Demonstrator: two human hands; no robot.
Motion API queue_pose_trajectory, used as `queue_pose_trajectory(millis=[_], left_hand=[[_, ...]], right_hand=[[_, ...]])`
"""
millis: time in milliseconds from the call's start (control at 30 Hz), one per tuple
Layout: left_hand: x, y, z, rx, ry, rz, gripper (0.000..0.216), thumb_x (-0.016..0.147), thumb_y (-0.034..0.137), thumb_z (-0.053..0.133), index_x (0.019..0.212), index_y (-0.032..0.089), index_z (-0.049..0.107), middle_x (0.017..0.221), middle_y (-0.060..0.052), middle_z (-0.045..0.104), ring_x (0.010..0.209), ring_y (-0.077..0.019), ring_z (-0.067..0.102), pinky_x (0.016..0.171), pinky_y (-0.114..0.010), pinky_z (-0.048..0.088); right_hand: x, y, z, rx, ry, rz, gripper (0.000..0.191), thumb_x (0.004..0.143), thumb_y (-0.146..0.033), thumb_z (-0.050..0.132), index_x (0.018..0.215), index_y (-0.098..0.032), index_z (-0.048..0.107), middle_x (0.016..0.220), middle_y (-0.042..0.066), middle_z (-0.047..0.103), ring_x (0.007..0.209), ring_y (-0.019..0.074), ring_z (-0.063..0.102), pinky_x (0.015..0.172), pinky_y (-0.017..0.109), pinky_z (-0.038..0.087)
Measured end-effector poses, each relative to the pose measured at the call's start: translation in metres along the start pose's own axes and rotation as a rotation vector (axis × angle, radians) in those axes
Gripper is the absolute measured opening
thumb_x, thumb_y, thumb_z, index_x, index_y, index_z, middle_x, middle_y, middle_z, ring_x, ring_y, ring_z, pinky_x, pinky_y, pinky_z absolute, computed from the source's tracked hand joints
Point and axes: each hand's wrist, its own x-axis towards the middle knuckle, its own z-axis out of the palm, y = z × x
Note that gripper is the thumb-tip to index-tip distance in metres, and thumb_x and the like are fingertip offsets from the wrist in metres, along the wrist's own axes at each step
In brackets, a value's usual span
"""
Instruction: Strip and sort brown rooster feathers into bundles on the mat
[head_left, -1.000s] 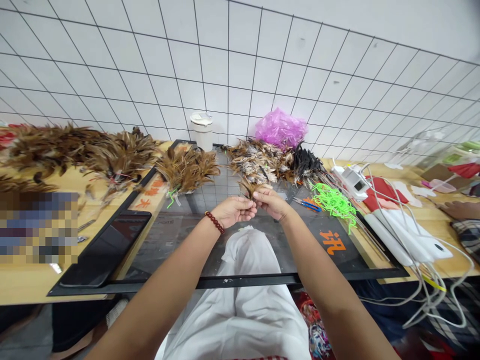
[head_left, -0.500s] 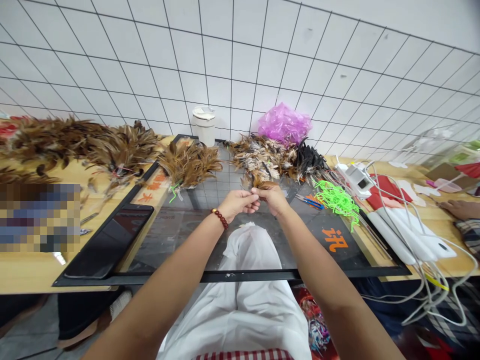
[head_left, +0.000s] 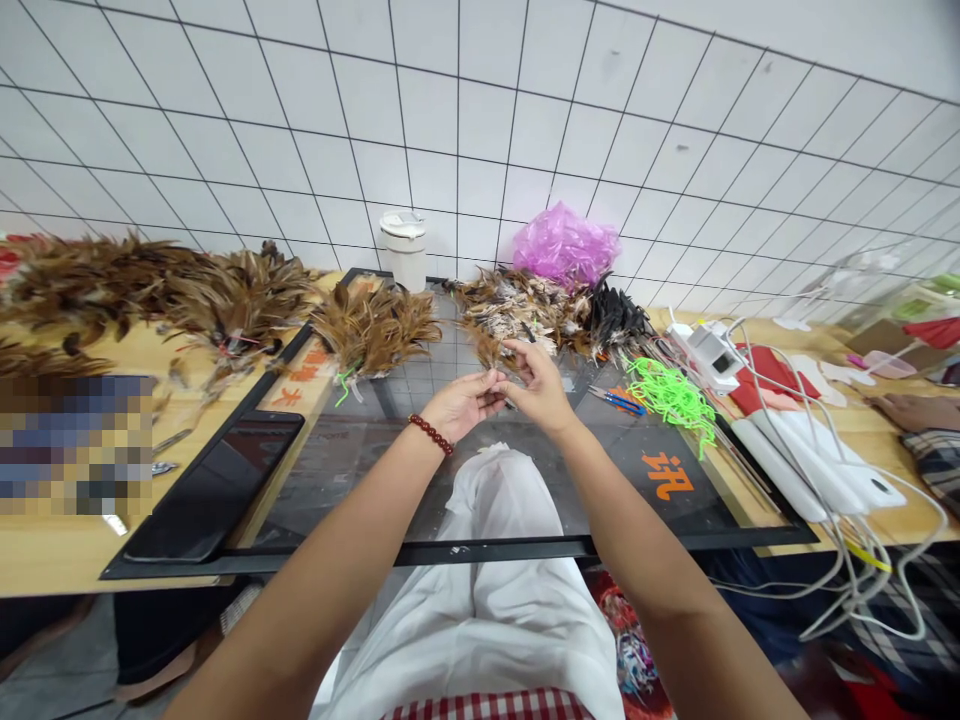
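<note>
My left hand (head_left: 459,404), with a red bead bracelet at the wrist, and my right hand (head_left: 541,392) meet fingertip to fingertip above a glass work panel (head_left: 450,480). Between them they pinch a small bunch of brown feathers (head_left: 491,360). The right hand's upper fingers are lifted and spread. Just beyond the hands lies a mixed brown and white feather pile (head_left: 517,305). A brown feather bundle (head_left: 375,328) lies to the left of it and black feathers (head_left: 616,318) to the right.
A white cup (head_left: 403,250) and a pink plastic bag (head_left: 566,245) stand by the tiled wall. Green ties (head_left: 669,396) and blue scissors (head_left: 619,403) lie right of my hands. White cables and a power strip (head_left: 814,465) lie further right, a dark tablet (head_left: 217,485) left. Another person's hand (head_left: 911,410) rests at far right.
Both hands have risen slightly toward the mixed feather pile. The right hand's fingers have opened upward while still meeting the left hand at the feather bunch.
</note>
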Motion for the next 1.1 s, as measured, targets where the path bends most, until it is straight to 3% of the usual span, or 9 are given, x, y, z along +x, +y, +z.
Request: queue_pose_trajectory(millis=[167, 267, 367, 500, 600, 700, 800, 867, 1100], left_hand=[[0.000, 0.011, -0.006, 0.002, 0.157, 0.222, 0.018, 0.068, 0.023, 0.073, 0.077, 0.010, 0.064, 0.069, -0.003, 0.061, 0.057, -0.0062, 0.055, 0.052, -0.017, 0.043], [0.003, 0.018, -0.012, -0.061, 0.303, 0.360, 0.018, 0.068, 0.022, 0.073, 0.078, 0.010, 0.064, 0.061, 0.001, 0.057, 0.049, -0.0029, 0.049, 0.045, -0.013, 0.036], [0.004, 0.020, -0.014, -0.101, 0.372, 0.387, 0.014, 0.069, 0.019, 0.071, 0.077, 0.009, 0.064, 0.059, 0.001, 0.057, 0.049, -0.0028, 0.049, 0.046, -0.013, 0.037], [0.005, 0.017, -0.012, -0.078, 0.403, 0.388, 0.013, 0.070, 0.017, 0.070, 0.077, 0.008, 0.064, 0.060, -0.001, 0.059, 0.050, -0.0037, 0.051, 0.048, -0.014, 0.039], [0.004, 0.015, -0.010, -0.044, 0.393, 0.377, 0.015, 0.069, 0.019, 0.071, 0.078, 0.008, 0.064, 0.060, -0.001, 0.059, 0.051, -0.0042, 0.051, 0.049, -0.015, 0.040], [0.002, 0.013, -0.007, -0.052, 0.353, 0.345, 0.016, 0.069, 0.021, 0.072, 0.077, 0.010, 0.063, 0.066, -0.002, 0.061, 0.054, -0.0051, 0.054, 0.050, -0.016, 0.043], [0.002, 0.009, -0.002, -0.110, 0.265, 0.227, 0.012, 0.073, 0.021, 0.069, 0.076, 0.012, 0.062, 0.070, -0.002, 0.063, 0.060, -0.0066, 0.059, 0.058, -0.017, 0.048], [0.002, 0.004, 0.002, -0.134, 0.203, 0.138, 0.009, 0.075, 0.020, 0.067, 0.077, 0.012, 0.062, 0.071, -0.003, 0.064, 0.065, -0.0080, 0.061, 0.064, -0.019, 0.050], [0.002, -0.005, 0.008, -0.100, 0.106, 0.001, 0.009, 0.080, 0.020, 0.061, 0.081, 0.012, 0.062, 0.069, -0.004, 0.066, 0.062, -0.0088, 0.063, 0.060, -0.019, 0.052]], right_hand=[[0.001, 0.011, -0.003, -0.098, 0.083, 0.119, 0.047, 0.067, -0.037, 0.070, 0.110, -0.018, 0.061, 0.091, 0.005, 0.058, 0.077, 0.0154, 0.051, 0.067, 0.027, 0.043], [0.001, 0.019, -0.009, -0.167, -0.137, 0.249, 0.024, 0.069, -0.036, 0.067, 0.083, -0.017, 0.069, 0.072, 0.001, 0.062, 0.065, 0.0121, 0.052, 0.063, 0.024, 0.040], [0.000, 0.018, -0.012, -0.309, -0.362, 0.308, 0.014, 0.069, -0.032, 0.067, 0.072, -0.018, 0.070, 0.063, 0.000, 0.064, 0.058, 0.0110, 0.053, 0.058, 0.022, 0.036], [-0.003, 0.005, -0.009, -0.510, -0.517, 0.250, 0.008, 0.068, -0.020, 0.061, 0.066, -0.019, 0.069, 0.063, 0.002, 0.065, 0.059, 0.0128, 0.054, 0.056, 0.023, 0.033], [-0.003, 0.000, -0.008, -0.510, -0.562, 0.234, 0.009, 0.066, -0.016, 0.058, 0.059, -0.018, 0.063, 0.060, 0.003, 0.062, 0.056, 0.0125, 0.050, 0.054, 0.024, 0.031], [0.000, -0.001, -0.007, -0.175, -0.395, 0.305, 0.007, 0.069, -0.021, 0.057, 0.064, -0.017, 0.059, 0.060, 0.000, 0.058, 0.055, 0.0106, 0.046, 0.055, 0.023, 0.032], [0.004, -0.005, -0.003, 0.296, -0.124, 0.417, 0.019, 0.074, -0.036, 0.057, 0.070, -0.017, 0.056, 0.055, -0.004, 0.049, 0.050, 0.0081, 0.040, 0.053, 0.022, 0.033], [0.005, -0.009, 0.002, 0.501, -0.048, 0.438, 0.023, 0.072, -0.040, 0.060, 0.070, -0.017, 0.056, 0.054, -0.005, 0.048, 0.050, 0.0075, 0.040, 0.052, 0.021, 0.034], [0.002, -0.015, 0.013, 0.613, 0.037, 0.497, 0.025, 0.065, -0.040, 0.068, 0.072, -0.017, 0.060, 0.060, -0.002, 0.057, 0.054, 0.0090, 0.050, 0.055, 0.022, 0.042]])
